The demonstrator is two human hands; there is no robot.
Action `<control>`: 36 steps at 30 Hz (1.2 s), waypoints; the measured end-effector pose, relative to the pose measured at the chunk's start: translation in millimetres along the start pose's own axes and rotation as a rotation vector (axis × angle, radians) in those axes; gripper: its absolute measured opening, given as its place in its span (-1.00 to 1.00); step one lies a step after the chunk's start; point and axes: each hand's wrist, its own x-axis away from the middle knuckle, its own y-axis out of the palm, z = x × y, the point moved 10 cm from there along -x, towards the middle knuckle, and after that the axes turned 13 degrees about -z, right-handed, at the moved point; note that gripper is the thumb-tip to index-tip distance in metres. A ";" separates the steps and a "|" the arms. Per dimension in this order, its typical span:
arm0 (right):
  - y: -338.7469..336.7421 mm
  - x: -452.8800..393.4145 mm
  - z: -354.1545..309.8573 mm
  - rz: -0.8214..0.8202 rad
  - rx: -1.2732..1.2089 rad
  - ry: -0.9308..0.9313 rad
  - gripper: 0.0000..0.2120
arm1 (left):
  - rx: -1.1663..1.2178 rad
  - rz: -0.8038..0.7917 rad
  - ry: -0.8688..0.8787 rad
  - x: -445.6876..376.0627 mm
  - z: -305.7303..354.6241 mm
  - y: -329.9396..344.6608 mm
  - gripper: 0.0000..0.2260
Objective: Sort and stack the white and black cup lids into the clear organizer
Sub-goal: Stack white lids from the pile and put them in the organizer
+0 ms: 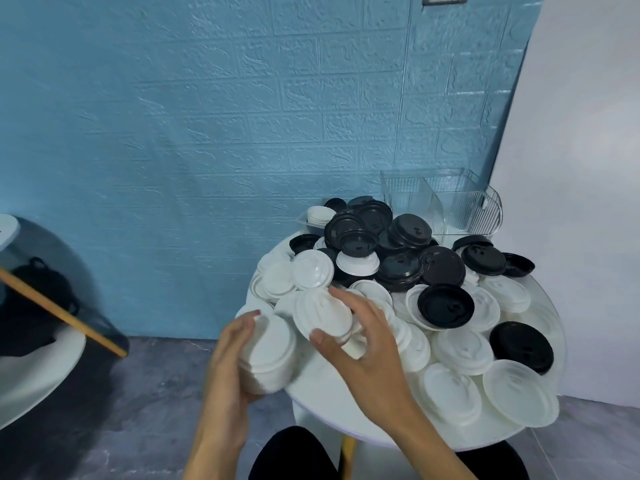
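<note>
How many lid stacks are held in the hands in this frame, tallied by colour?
White: 2, the left-hand stack gripped by the left hand and the right-hand stack held by the right hand
Black: 0
Total: 2

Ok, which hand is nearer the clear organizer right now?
Right. The right hand, gripping a white lid, sits below-left of the clear organizer. The left hand, holding a white lid stack, is further left, off the table edge.
</note>
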 end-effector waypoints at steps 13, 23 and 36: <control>14.8 -5.2 -11.7 -0.231 -0.066 -0.007 -0.47 | -0.124 -0.146 -0.010 12.7 -8.2 65.4 -0.50; 11.8 -5.3 -5.0 -0.292 -0.033 0.029 -0.38 | -0.143 -0.116 -0.035 8.1 -17.7 66.7 -0.66; 13.6 -32.0 1.9 -0.503 -0.043 -0.015 -0.45 | -0.050 -0.094 0.016 10.2 -9.4 58.1 -0.65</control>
